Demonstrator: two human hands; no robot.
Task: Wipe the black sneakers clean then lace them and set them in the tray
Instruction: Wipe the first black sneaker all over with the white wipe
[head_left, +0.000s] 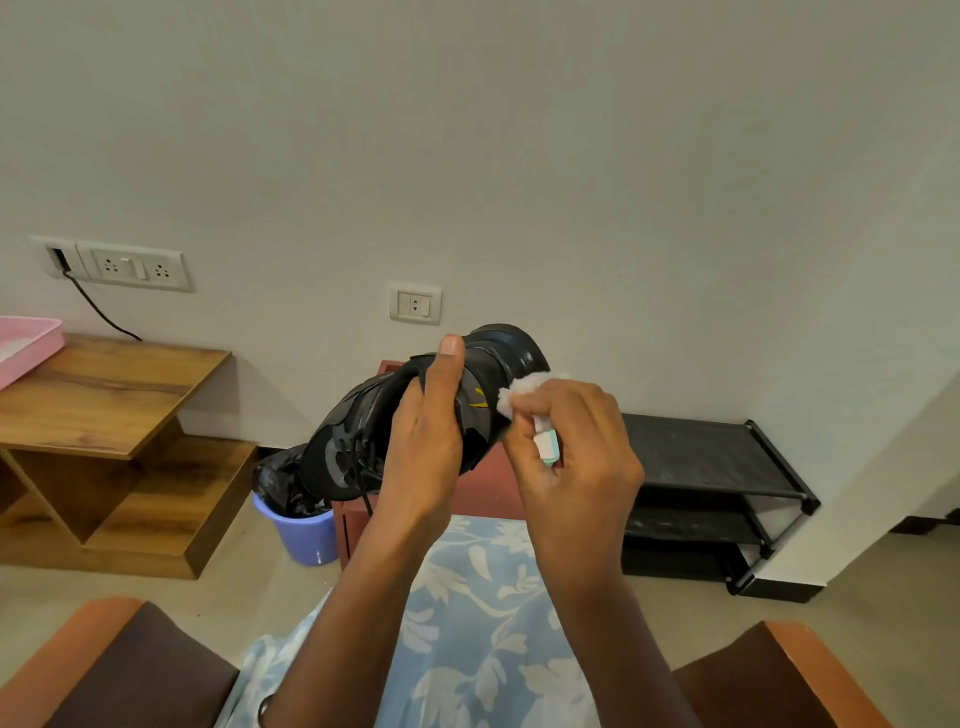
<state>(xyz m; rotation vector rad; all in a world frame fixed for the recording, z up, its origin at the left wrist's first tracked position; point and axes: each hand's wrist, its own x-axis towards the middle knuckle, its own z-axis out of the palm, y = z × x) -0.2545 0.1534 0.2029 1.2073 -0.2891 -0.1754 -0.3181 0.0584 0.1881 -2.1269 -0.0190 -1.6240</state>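
A black sneaker (363, 421) is held up in front of me, tilted, its heel end up to the right and a loose lace hanging from its lower left end. My left hand (423, 441) grips it around the middle, thumb up along its side. My right hand (576, 447) pinches a white wipe (519, 392) against the sneaker's heel side, and a small white and teal object (546, 447) shows between its fingers. A pink tray (31, 345) sits at the far left on a wooden table (104, 395). The second sneaker is out of sight.
A purple bin (306, 535) with a black liner stands on the floor below the sneaker, next to a red-brown box (488, 488). A black shoe rack (711, 493) is at the right by the wall. Chair arms flank my lap.
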